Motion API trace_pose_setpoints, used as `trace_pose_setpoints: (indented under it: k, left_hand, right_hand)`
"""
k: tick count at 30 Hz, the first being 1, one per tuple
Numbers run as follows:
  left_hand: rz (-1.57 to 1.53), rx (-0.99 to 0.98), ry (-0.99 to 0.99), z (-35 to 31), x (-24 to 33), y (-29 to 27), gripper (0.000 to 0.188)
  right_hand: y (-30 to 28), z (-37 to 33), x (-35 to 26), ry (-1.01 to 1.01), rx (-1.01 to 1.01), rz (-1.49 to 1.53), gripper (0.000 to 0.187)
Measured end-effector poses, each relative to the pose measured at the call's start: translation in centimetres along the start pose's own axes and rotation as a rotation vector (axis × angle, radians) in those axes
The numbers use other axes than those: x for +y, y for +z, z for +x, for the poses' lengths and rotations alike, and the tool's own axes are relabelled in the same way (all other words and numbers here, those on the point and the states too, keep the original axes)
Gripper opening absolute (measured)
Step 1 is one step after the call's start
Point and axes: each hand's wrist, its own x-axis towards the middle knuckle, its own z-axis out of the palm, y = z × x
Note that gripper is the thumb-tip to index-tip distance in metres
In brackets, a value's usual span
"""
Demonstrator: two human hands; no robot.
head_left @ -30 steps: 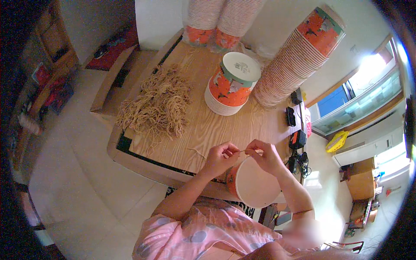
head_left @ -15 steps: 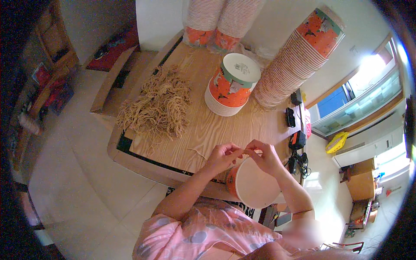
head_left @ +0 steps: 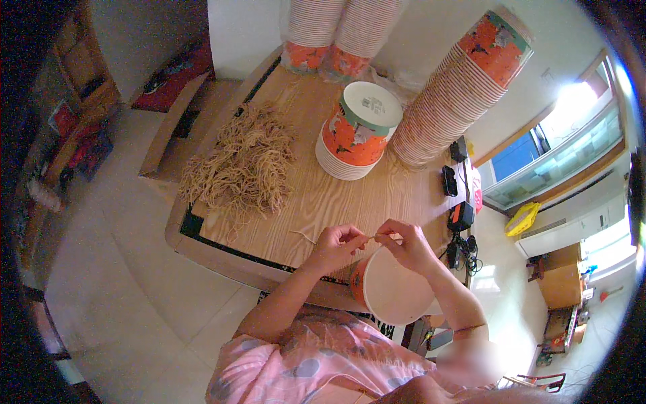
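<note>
My left hand [head_left: 338,246] and my right hand [head_left: 402,244] pinch the two ends of a thin tan string [head_left: 371,236] stretched between them, just above the rim of a white paper bucket [head_left: 393,293] with an orange patterned outside that rests against my lap at the table's near edge. A large loose heap of the same tan strings [head_left: 243,163] lies on the wooden table [head_left: 336,202] to the left. One stray string [head_left: 303,236] lies on the wood close to my left hand.
A short stack of orange-and-white buckets [head_left: 355,131] stands mid-table. Tall tilted stacks [head_left: 459,87] rise at right, and two more stacks [head_left: 336,34] at the far edge. Black devices and cables [head_left: 459,219] sit at the table's right edge. Tiled floor lies to the left.
My hands have shifted very slightly while working the string over the bucket rim. Everything else stays where it was.
</note>
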Motion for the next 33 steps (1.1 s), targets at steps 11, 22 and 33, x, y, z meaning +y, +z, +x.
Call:
trace_pose_setpoints:
  k: [11, 22, 33]
  left_hand:
    - [0.216, 0.076, 0.074, 1.9, -2.4, -1.3, 0.019]
    - [0.274, 0.155, 0.227, 3.0, 0.6, -0.3, 0.014]
    - [0.413, 0.278, 0.357, 2.6, -2.0, -3.2, 0.012]
  right_hand:
    - [-1.3, 1.4, 2.0, 0.021, -0.147, -0.071, 0.017]
    - [-0.9, 4.8, 2.6, 0.066, -0.202, -0.045, 0.016]
    - [-2.8, 4.6, 4.9, 0.111, -0.440, 0.149, 0.011]
